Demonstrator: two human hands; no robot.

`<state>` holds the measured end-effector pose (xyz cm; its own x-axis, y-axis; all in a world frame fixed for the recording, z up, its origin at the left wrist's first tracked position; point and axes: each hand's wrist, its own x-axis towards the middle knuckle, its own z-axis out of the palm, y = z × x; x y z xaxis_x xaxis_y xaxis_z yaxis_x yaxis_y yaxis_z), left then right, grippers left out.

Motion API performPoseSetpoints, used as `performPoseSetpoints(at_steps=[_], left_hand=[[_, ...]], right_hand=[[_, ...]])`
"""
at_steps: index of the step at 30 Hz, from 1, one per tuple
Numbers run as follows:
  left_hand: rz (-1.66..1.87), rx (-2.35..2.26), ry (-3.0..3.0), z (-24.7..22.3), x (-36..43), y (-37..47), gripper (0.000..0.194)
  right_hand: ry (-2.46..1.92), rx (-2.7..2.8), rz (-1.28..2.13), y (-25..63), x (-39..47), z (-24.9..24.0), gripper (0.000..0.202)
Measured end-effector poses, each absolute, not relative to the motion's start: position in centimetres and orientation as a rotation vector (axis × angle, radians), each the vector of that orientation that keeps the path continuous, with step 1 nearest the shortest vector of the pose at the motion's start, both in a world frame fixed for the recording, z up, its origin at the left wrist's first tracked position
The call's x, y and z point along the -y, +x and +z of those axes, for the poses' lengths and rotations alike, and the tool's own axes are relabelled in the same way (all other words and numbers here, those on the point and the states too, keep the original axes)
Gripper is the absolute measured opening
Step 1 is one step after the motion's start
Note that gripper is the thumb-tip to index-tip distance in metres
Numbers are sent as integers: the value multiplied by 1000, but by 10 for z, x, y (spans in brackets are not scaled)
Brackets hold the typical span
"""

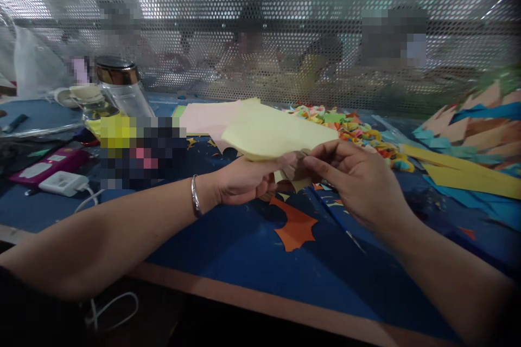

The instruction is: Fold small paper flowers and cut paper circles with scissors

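A pale yellow sheet of paper [280,127] is held up over the table, its near edge curling. My left hand [248,179], with a silver bracelet at the wrist, grips it from below, thumb along the near edge. Thumb and fingers of my right hand [345,171] are pinched together at the sheet's near right edge. Between the two hands is a blurred greyish-brown patch whose nature I cannot make out. An orange paper offcut [295,225] with scalloped edges lies below the hands. To its right is a thin blue pointed tool [340,222].
Pink paper sheets [203,117] lie behind my left hand. Small folded colourful paper pieces [358,133] are heaped behind my right hand. Yellow strips [472,171] and layered folded papers stand right. A glass bottle [126,92] and a purple power strip [51,165] are left. Perforated metal closes the back.
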<state>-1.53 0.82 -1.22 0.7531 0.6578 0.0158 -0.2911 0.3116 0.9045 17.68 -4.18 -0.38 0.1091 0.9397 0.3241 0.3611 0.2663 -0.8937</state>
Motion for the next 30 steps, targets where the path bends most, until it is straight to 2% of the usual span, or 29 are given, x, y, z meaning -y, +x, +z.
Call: performPoseSetpoints(at_steps=[4,7,13,19,26,30], left_hand=[[653,-372,1209,-18,-6,-13,56],[723,-445,1210,-19,-4,-11,59],[843,-448,1179,-12,-4,-12,44],[854,-400,1207,-8,-3,-12,40],[901,-537,1103,-8,2,-8,34],[1018,-630,1051,-10,6,-3,23]], right_hand=[[-1319,1537,574,176,43,-3,28],[-1322,1582,506,175,45,0,25],[-1366,1577,508,174,47,2,31],[-1408,1482,637,172,50,1,47],[-1386,1456,629,170,49,0,44],[-1390,1463,631,168,47,-3,47]])
